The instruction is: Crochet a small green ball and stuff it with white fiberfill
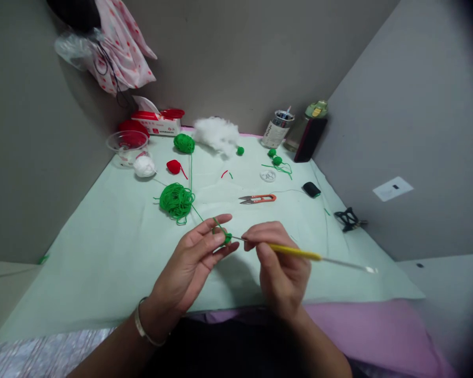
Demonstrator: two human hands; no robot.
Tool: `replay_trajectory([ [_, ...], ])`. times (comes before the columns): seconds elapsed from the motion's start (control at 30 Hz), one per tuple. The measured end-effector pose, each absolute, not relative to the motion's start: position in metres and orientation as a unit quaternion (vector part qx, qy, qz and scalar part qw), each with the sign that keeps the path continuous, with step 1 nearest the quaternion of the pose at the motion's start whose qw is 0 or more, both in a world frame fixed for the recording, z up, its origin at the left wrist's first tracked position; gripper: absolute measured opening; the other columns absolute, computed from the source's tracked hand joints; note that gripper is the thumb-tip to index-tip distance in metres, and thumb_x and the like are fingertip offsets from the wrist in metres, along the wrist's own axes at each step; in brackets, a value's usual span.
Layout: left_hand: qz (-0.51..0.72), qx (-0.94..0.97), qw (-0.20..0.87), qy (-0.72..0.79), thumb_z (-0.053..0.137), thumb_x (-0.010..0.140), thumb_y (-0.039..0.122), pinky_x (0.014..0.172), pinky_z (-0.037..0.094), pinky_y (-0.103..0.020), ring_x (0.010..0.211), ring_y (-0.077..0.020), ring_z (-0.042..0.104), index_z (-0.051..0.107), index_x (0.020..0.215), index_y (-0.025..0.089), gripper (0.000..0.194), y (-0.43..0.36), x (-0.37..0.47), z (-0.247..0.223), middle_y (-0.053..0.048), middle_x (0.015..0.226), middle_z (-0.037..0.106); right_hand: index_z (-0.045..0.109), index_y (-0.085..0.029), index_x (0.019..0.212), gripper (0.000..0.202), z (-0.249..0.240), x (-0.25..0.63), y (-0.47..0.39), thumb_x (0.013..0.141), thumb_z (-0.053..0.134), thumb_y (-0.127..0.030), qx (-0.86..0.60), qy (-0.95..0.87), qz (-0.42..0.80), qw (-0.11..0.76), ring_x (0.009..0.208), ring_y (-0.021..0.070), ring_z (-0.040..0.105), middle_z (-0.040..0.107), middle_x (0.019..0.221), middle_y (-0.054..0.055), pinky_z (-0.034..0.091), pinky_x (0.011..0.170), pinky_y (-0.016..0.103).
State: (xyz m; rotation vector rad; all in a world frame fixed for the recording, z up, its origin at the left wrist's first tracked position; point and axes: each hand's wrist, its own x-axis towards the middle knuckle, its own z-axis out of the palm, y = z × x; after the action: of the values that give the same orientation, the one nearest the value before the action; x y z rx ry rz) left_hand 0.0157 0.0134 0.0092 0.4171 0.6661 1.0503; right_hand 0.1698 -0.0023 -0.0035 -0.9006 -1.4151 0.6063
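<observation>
Between the thumb and fingers of my left hand (195,257) is pinched a small green crochet piece (227,239). A green strand runs over the left fingers back to a loose heap of green yarn (176,201) on the table. My right hand (281,265) is closed around the yellow handle of a crochet hook (295,251). The hook's thin metal tip meets the green piece; whether it is inside a stitch I cannot tell. Its other metal end sticks out to the right. Orange thread snips (258,199) lie beyond the hands.
On the pale table cover (114,252) sit a green yarn ball (184,143), white stuffing (216,135), a red piece (174,167) and small green balls (277,160). A tin (276,130), a bottle (299,131) and a dark phone (311,139) stand at the back right, a tissue box (157,125) back left.
</observation>
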Motion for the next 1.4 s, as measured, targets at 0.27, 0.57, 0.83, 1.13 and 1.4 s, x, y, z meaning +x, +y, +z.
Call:
replay_trajectory([
  [0.27, 0.522, 0.297, 0.723, 0.343, 0.086, 0.083, 0.023, 0.093, 0.052, -0.029, 0.093, -0.0162, 0.065, 0.080, 0.116, 0.021, 0.034, 0.010, 0.022, 0.004, -0.003, 0.093, 0.073, 0.080, -0.032, 0.111, 0.024, -0.007, 0.162, 0.002, 0.102, 0.063, -0.017, -0.387, -0.610, 0.308, 0.619, 0.095, 0.0206, 0.072, 0.079, 0.101, 0.004, 0.061, 0.081, 0.038],
  [0.57, 0.486, 0.168, 0.804, 0.297, 0.085, 0.080, 0.019, 0.100, 0.056, -0.035, 0.090, -0.0160, 0.068, 0.083, 0.108, 0.015, 0.028, 0.017, 0.016, 0.004, -0.005, 0.099, 0.072, 0.081, -0.032, 0.111, 0.026, -0.005, 0.170, 0.001, 0.100, 0.065, -0.015, -0.419, -0.629, 0.234, 0.611, 0.089, 0.0195, 0.069, 0.076, 0.098, 0.005, 0.057, 0.077, 0.036],
  [0.83, 0.534, 0.432, 0.632, 0.359, 0.083, 0.082, 0.018, 0.105, 0.049, -0.042, 0.091, -0.0218, 0.066, 0.086, 0.109, 0.032, 0.030, -0.001, 0.006, 0.033, -0.002, 0.092, 0.076, 0.082, -0.035, 0.097, 0.014, 0.013, 0.166, -0.012, 0.099, 0.070, -0.041, -0.350, -0.532, 0.455, 0.623, 0.081, 0.0207, 0.066, 0.074, 0.095, 0.005, 0.056, 0.068, 0.037],
  [1.13, 0.534, 0.436, 0.641, 0.339, 0.082, 0.086, 0.021, 0.093, 0.053, -0.033, 0.089, -0.0185, 0.066, 0.078, 0.127, 0.035, 0.043, -0.005, 0.009, 0.031, 0.000, 0.091, 0.070, 0.082, -0.036, 0.111, 0.022, 0.017, 0.169, -0.018, 0.102, 0.066, -0.024, -0.364, -0.617, 0.326, 0.616, 0.098, 0.0232, 0.072, 0.077, 0.106, 0.007, 0.064, 0.079, 0.040],
  [1.4, 0.488, 0.323, 0.748, 0.314, 0.078, 0.087, 0.023, 0.086, 0.050, -0.033, 0.087, -0.0175, 0.063, 0.069, 0.136, 0.021, 0.050, 0.013, 0.014, 0.013, -0.002, 0.091, 0.066, 0.080, -0.027, 0.102, 0.015, -0.004, 0.165, 0.008, 0.103, 0.066, -0.028, -0.308, -0.500, 0.490, 0.644, 0.068, 0.0119, 0.067, 0.076, 0.094, 0.002, 0.058, 0.063, 0.027],
])
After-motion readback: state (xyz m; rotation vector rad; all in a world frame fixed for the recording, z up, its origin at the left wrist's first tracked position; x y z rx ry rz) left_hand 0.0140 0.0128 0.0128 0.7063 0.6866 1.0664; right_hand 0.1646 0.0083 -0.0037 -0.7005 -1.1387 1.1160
